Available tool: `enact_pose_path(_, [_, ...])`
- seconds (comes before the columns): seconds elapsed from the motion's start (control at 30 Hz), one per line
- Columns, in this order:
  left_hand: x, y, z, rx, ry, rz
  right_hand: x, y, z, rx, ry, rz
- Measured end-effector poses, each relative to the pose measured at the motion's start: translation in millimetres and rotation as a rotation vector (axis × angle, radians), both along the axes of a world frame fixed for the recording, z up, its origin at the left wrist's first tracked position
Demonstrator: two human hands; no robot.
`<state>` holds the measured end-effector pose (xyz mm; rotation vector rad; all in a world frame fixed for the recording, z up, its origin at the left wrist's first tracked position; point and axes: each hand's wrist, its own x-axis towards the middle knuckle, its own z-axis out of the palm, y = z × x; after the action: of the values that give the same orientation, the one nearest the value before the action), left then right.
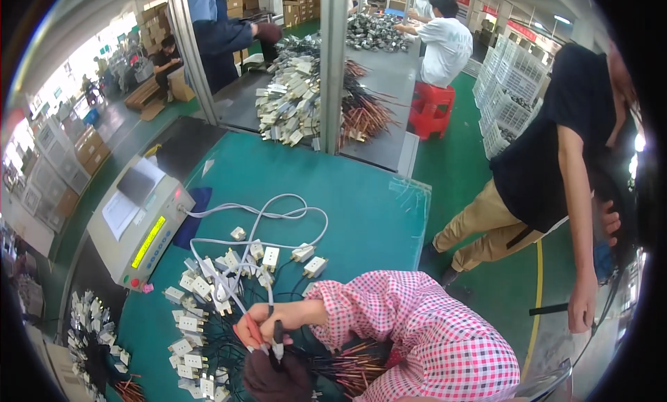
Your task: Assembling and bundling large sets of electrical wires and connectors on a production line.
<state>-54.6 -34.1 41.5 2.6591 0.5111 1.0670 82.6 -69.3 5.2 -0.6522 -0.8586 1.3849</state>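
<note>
My bare right hand (271, 320) is closed round two test probes, a red probe (251, 327) and a black probe (278, 331), both pointing down. Directly beneath their tips is my left hand (276, 378), in a dark brown glove. It looks closed, but what it grips is hidden. Pale grey leads (258, 221) loop over the table from the probes to a boxy tester (142, 225) with a lit yellow display. White plug heads (187, 323) on black cords lie fanned out beside my hands. Under my checked sleeve (417, 325) spreads a bundle of brown wire ends (351, 366).
Beyond the green tabletop (368, 200), a metal post (332, 75) rises before a big heap of plugs (295, 96). More plugs (94, 332) lie at far left. A person in a dark shirt (549, 131) stands close on the right; a red stool (431, 110) seats another.
</note>
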Motion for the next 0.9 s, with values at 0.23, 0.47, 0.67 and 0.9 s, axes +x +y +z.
enact_pose_path(0.23, [-37.4,-17.0,26.9,-0.043,0.127,-0.061,3.4,13.3,-5.7,0.041,-0.026,-0.005])
enact_pose_path(0.47, [-86.7,-16.4,7.6,0.075,0.224,-0.307,13.0,1.1,-12.2,0.056,0.128,-0.23])
enact_pose_path(0.67, [-78.7,-22.2,13.2,-0.006,0.242,-0.541,13.6,-38.0,39.4,-0.098,-0.17,-0.267])
enact_pose_path(0.9, [-53.3,-44.7,9.9,-0.119,0.237,-0.767,-40.1,-71.2,55.1,-0.228,-0.759,-0.304])
